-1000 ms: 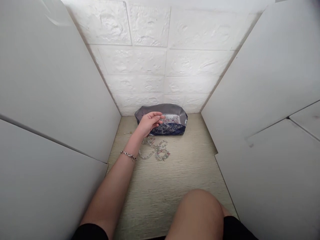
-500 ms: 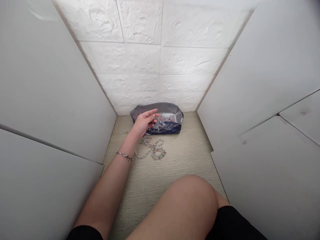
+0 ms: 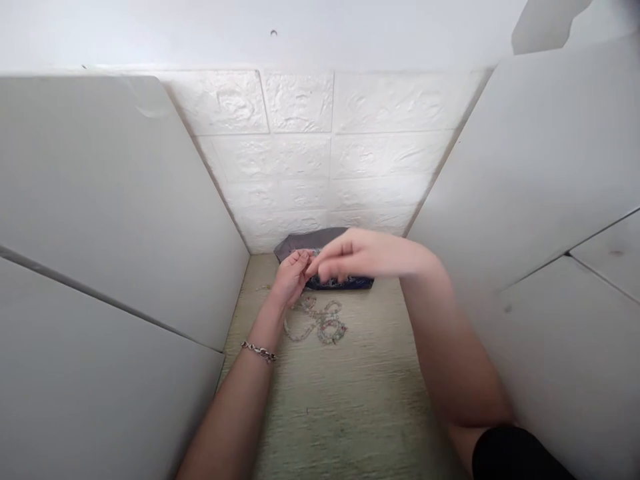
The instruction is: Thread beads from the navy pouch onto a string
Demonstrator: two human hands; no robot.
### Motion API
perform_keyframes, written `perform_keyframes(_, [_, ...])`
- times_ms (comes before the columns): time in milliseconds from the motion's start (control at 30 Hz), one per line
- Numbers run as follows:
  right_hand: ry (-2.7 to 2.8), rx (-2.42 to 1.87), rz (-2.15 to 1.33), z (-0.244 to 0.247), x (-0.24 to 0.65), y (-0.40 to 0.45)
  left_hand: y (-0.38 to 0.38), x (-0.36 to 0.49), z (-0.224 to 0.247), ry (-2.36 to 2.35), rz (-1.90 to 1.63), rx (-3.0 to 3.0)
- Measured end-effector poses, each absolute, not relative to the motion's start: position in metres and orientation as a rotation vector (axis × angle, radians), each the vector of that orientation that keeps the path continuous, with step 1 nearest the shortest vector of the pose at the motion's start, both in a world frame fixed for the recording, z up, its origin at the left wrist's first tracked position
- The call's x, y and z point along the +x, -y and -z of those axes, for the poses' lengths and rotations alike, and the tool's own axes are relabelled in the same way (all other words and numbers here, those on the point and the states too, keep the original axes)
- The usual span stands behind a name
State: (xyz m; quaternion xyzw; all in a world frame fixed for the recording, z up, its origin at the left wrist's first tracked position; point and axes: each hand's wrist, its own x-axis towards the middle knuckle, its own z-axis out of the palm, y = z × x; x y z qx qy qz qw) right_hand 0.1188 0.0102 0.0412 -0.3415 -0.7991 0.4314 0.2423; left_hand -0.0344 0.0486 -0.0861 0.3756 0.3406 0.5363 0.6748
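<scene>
My left hand (image 3: pixel 292 277) is closed, with thumb and fingertips pressed together in front of the pouch; what they pinch, if anything, is too small to make out. From the right, my right hand (image 3: pixel 370 255) reaches across, its fingers pointing down-left at the left fingertips. It is smeared by motion, so its grip does not show. Behind both hands lies a dark blue patterned pouch (image 3: pixel 343 283) with a grey lining, its mouth standing open and mostly covered by the hands. Below the left hand, a strand of pale coloured beads (image 3: pixel 333 330) lies in loops on the floor.
The pale wood-grain floor (image 3: pixel 350 393) is hemmed in by white panels on the left (image 3: pixel 125 200) and right (image 3: pixel 500 200). At the back stands a white brick-textured wall (image 3: pixel 290 157). A few small beads (image 3: pixel 263 288) lie left of the pouch.
My right hand has come into view and moved in to my left fingertips. The left fingers, stretched out before, are now drawn together. The camera view has tilted up, and my knee is out of view.
</scene>
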Motion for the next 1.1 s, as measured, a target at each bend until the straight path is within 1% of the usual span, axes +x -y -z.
perform_keyframes(67, [2.203,-1.283,-1.023,-0.022,0.131,-0.038,-0.049,-0.033,0.087,-0.713,-1.285,0.802])
perform_keyframes(133, [2.168,-1.612,-0.739,0.004,0.137,-0.062,-0.049,-0.029,0.088,-0.676,-1.380,0.761])
perform_keyframes(167, [2.202,-1.702,-0.603,0.018,0.138,-0.070,-0.049,-0.027,0.090,-0.675,-1.423,0.754])
perform_keyframes(200, [2.251,-1.741,-0.516,0.031,0.138,-0.077,-0.049,-0.024,0.092,-0.686,-1.455,0.761])
perform_keyframes(333, [2.349,-1.861,-0.438,0.064,0.133,-0.087,-0.049,-0.018,0.100,-0.752,-1.493,0.815])
perform_keyframes(600, [2.359,-1.949,-0.351,0.080,0.117,-0.086,-0.053,-0.016,0.113,-0.904,-1.452,0.996])
perform_keyframes(733, [2.389,-1.877,-0.396,0.083,0.111,-0.084,-0.052,-0.015,0.115,-1.010,-1.438,1.107])
perform_keyframes(833, [2.542,-1.626,-0.595,0.079,0.111,-0.086,-0.053,-0.015,0.115,-1.047,-1.423,1.152])
perform_keyframes(900, [2.503,-1.489,-0.692,0.075,0.112,-0.087,-0.054,-0.015,0.115,-1.055,-1.424,1.146])
perform_keyframes(1000, [2.398,-1.405,-0.836,0.070,0.109,-0.089,-0.055,-0.015,0.116,-1.040,-1.449,1.104])
perform_keyframes(1100, [2.575,-1.327,-1.061,0.065,0.105,-0.087,-0.055,-0.014,0.115,-1.019,-1.474,1.079])
